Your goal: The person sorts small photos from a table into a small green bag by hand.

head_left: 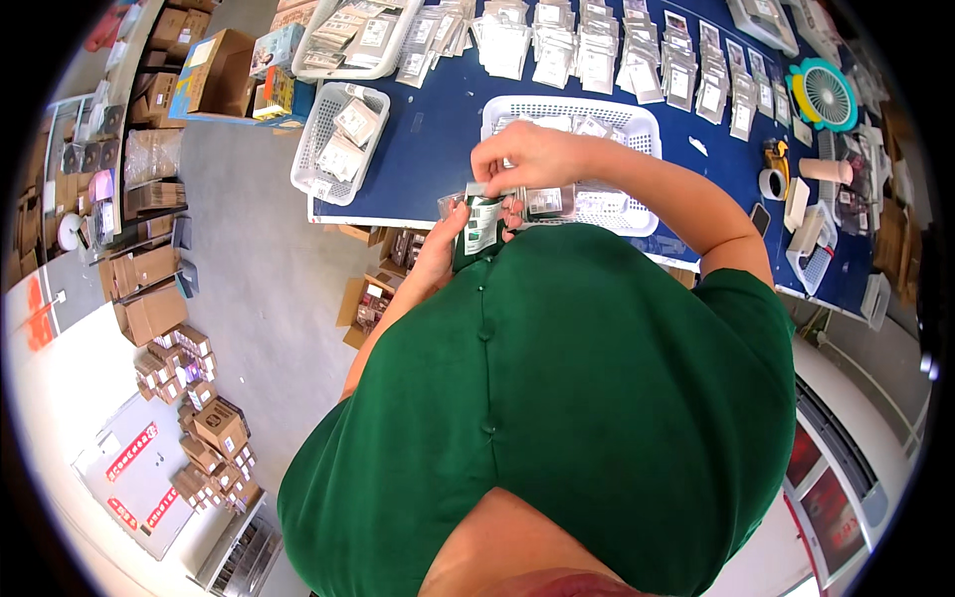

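Close to the green shirt, the left hand (438, 249) props a dark green glossy packet (479, 227) while the right hand (522, 154) pinches its clear plastic top in a tight grip. Beyond lie a white perforated plastic basket (647, 124) on the blue worktop (448, 129), cardboard boxes (214, 438) on grey floor.

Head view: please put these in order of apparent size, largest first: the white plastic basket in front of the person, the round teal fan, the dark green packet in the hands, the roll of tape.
1. White plastic basket
2. Round teal fan
3. Dark green packet, though nearer the camera, so its place is unsure
4. Roll of tape
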Demonstrator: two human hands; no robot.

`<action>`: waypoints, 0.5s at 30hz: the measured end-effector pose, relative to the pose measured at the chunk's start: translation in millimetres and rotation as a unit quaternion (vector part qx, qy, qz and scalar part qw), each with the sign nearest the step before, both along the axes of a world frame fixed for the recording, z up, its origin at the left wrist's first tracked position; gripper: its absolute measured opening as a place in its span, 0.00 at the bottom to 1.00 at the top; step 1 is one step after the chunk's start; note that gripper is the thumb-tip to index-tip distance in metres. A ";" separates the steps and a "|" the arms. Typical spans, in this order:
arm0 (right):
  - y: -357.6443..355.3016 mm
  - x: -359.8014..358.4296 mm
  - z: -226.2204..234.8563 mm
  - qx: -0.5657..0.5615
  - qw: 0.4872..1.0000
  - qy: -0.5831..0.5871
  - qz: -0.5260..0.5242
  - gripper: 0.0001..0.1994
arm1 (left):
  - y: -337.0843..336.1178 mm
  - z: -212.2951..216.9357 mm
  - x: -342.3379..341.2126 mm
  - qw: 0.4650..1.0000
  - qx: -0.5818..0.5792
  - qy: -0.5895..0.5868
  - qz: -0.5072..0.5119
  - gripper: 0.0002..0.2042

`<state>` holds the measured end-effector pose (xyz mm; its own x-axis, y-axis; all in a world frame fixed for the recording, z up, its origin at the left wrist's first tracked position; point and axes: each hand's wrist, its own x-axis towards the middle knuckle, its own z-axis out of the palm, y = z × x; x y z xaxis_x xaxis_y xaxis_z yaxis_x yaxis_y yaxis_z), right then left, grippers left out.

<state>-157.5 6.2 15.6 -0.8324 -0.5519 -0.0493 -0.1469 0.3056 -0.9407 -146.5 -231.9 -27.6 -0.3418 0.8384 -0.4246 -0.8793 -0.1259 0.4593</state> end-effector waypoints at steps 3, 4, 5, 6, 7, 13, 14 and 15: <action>21.9 -3.6 11.9 -0.017 0.997 -0.002 -0.072 0.07 | -2.6 4.6 5.4 0.998 0.045 -0.032 0.000 0.35; 27.5 -3.4 15.6 -0.024 0.996 -0.036 -0.081 0.07 | -1.5 5.4 7.3 0.999 0.045 -0.023 0.004 0.35; 29.8 -4.2 14.1 -0.030 0.995 -0.033 -0.093 0.07 | 1.3 7.2 9.2 0.999 0.044 -0.013 0.008 0.35; 29.9 -2.1 10.9 -0.039 0.993 -0.032 -0.105 0.06 | 2.5 8.8 12.1 0.999 0.042 -0.005 0.012 0.36; 28.7 0.2 8.4 -0.057 0.991 -0.033 -0.116 0.06 | 2.6 8.8 13.8 0.999 0.043 -0.007 0.011 0.36; 25.0 6.6 5.9 -0.082 0.983 0.004 -0.167 0.05 | 1.6 -3.6 12.3 0.996 0.072 -0.051 -0.011 0.37; 22.9 11.1 3.4 -0.086 0.981 0.018 -0.175 0.05 | 2.7 -6.2 11.4 0.995 0.082 -0.054 -0.015 0.36; 22.3 15.4 0.2 -0.090 0.978 0.033 -0.184 0.04 | 6.1 -8.6 9.7 0.994 0.092 -0.056 -0.019 0.36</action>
